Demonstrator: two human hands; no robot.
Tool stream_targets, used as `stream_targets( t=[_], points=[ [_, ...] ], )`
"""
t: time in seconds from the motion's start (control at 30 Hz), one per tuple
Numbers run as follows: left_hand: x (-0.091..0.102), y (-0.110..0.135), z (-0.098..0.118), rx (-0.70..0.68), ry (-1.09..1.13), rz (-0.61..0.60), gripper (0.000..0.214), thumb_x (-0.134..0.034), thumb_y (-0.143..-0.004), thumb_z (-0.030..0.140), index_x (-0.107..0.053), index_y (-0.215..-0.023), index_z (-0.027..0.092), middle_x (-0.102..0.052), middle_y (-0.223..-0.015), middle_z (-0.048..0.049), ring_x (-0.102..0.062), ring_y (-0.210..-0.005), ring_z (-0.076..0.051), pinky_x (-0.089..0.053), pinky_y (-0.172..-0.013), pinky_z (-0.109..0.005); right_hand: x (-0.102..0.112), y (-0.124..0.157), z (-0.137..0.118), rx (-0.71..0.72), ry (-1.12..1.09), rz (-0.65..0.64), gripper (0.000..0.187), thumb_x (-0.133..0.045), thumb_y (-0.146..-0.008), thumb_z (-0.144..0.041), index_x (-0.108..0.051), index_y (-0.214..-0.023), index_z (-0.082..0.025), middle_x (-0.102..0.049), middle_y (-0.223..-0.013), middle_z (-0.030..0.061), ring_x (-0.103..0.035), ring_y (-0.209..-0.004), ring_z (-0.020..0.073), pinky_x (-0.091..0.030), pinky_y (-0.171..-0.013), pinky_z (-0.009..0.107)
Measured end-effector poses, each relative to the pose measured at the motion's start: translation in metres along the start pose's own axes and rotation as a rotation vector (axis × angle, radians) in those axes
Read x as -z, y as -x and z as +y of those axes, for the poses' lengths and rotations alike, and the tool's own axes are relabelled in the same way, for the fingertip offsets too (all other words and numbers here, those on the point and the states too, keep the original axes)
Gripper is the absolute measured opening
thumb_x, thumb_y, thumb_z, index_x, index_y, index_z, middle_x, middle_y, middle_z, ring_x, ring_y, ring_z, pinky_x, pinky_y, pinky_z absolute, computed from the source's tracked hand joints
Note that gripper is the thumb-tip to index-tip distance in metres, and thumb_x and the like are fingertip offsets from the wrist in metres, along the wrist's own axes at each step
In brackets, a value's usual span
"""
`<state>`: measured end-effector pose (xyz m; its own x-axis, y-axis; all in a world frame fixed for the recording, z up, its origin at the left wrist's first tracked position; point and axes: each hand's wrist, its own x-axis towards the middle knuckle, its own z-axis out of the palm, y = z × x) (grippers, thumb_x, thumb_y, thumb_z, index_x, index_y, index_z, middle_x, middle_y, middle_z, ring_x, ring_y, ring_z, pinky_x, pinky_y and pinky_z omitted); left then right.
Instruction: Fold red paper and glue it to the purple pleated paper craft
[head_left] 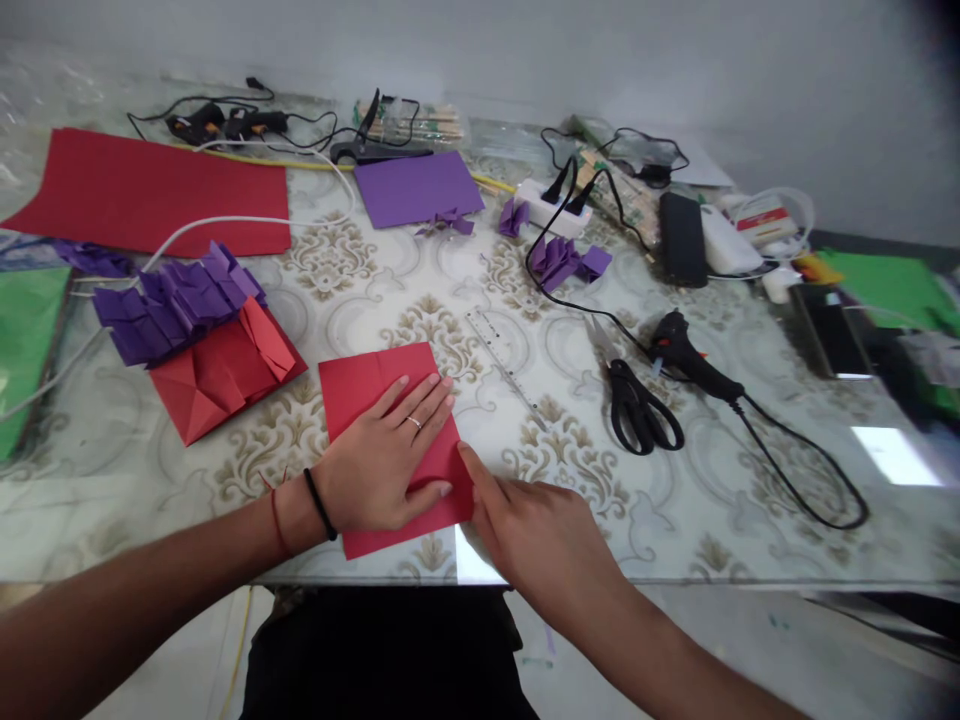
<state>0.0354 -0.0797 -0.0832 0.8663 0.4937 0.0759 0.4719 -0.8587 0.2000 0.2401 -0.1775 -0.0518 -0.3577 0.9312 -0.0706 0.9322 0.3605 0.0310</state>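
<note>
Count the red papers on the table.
3: red square under the left hand, folded red pile left of it, large red sheet back left. Pile may hide more.

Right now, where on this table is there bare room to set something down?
Bare: front left between the folded red pieces and the left hand; front right below the scissors and glue gun cord. Crowded: the back right around the power strip.
</note>
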Motion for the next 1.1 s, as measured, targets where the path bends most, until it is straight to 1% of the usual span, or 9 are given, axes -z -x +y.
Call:
stream_targets(
  t=[0.13,0.23,0.3,0.4,0.63,0.77,0.87,1.0,1.1],
  points=[
    [-0.001,0.000,0.001,0.008,0.001,-0.004,0.090,-0.050,-0.101,0.061,-0.034,-0.162,-0.003,-0.023,-0.174,-0.0267,-0.016,-0.166,-0.038,-0.011,-0.136,-0.054,0.008,-0.016,-0.001,-0.041,0.049,-0.150,0.059,-0.061,-0.092,-0.012,-0.060,-0.151,-0.009,-0.075,-0.065,0.0034,-0.070,-0.056,0.0196,-0.038,-0.051,0.031],
    [-0.002,0.001,0.003,0.093,-0.017,0.031,0.102,-0.056,-0.095,0.069,-0.030,-0.164,-0.002,-0.021,-0.174,-0.0277,-0.013,-0.165,-0.042,-0.008,-0.134,-0.061,0.015,-0.028,-0.001,-0.071,0.055,-0.251,0.062,-0.057,-0.095,-0.012,-0.055,-0.156,-0.012,-0.079,-0.074,0.0064,-0.075,-0.063,0.0215,-0.043,-0.055,0.031],
    [-0.003,0.002,0.005,0.167,-0.037,0.049,0.107,-0.057,-0.092,0.073,-0.029,-0.164,-0.001,-0.020,-0.175,-0.0283,-0.011,-0.165,-0.044,-0.007,-0.133,-0.065,0.018,-0.035,-0.001,-0.089,0.050,-0.289,0.064,-0.055,-0.096,-0.012,-0.050,-0.160,-0.013,-0.081,-0.080,0.0082,-0.077,-0.068,0.0225,-0.045,-0.057,0.032],
    [-0.005,0.003,0.007,0.201,-0.048,0.051,0.107,-0.056,-0.091,0.075,-0.032,-0.163,-0.001,-0.021,-0.174,-0.0288,-0.012,-0.165,-0.044,-0.007,-0.133,-0.064,0.021,-0.047,0.001,-0.113,0.045,-0.324,0.066,-0.052,-0.098,-0.013,-0.044,-0.163,-0.014,-0.083,-0.086,0.0103,-0.078,-0.073,0.0234,-0.048,-0.061,0.031],
    [-0.005,0.002,0.007,0.206,-0.021,0.049,0.107,-0.051,-0.092,0.077,-0.034,-0.163,-0.001,-0.024,-0.174,-0.0279,-0.014,-0.165,-0.044,-0.005,-0.133,-0.064,0.029,-0.081,0.005,-0.154,0.072,-0.367,0.067,-0.045,-0.102,-0.016,-0.033,-0.168,-0.013,-0.083,-0.095,0.0147,-0.081,-0.086,0.0286,-0.055,-0.071,0.034],
    [-0.005,0.002,0.007,0.196,-0.028,0.052,0.106,-0.050,-0.094,0.076,-0.036,-0.162,-0.003,-0.020,-0.174,-0.0286,-0.013,-0.164,-0.045,-0.005,-0.133,-0.064,0.031,-0.099,0.007,-0.166,0.089,-0.352,0.063,-0.043,-0.105,-0.018,-0.034,-0.167,-0.014,-0.083,-0.093,0.0152,-0.081,-0.089,0.0299,-0.056,-0.074,0.036],
    [-0.005,0.003,0.006,0.193,-0.018,0.044,0.106,-0.052,-0.093,0.077,-0.038,-0.161,-0.004,-0.020,-0.174,-0.0300,-0.014,-0.164,-0.047,-0.005,-0.133,-0.065,0.031,-0.110,0.009,-0.163,0.090,-0.334,0.060,-0.041,-0.107,-0.020,-0.034,-0.166,-0.013,-0.083,-0.097,0.0161,-0.081,-0.091,0.0298,-0.056,-0.075,0.036],
    [-0.003,0.002,0.004,0.192,-0.001,0.045,0.108,-0.055,-0.091,0.078,-0.038,-0.161,-0.002,-0.024,-0.172,-0.0306,-0.016,-0.164,-0.046,-0.007,-0.132,-0.065,0.031,-0.121,0.010,-0.165,0.094,-0.306,0.060,-0.041,-0.107,-0.020,-0.034,-0.166,-0.011,-0.082,-0.100,0.0164,-0.080,-0.095,0.0295,-0.055,-0.078,0.035],
    [-0.004,0.000,0.001,0.205,0.006,0.062,0.106,-0.054,-0.090,0.080,-0.044,-0.158,0.000,-0.032,-0.170,-0.0296,-0.024,-0.162,-0.045,-0.012,-0.132,-0.063,0.030,-0.124,0.011,-0.164,0.099,-0.287,0.060,-0.039,-0.108,-0.020,-0.033,-0.166,-0.010,-0.082,-0.101,0.0171,-0.080,-0.097,0.0295,-0.054,-0.079,0.035]
  ],
)
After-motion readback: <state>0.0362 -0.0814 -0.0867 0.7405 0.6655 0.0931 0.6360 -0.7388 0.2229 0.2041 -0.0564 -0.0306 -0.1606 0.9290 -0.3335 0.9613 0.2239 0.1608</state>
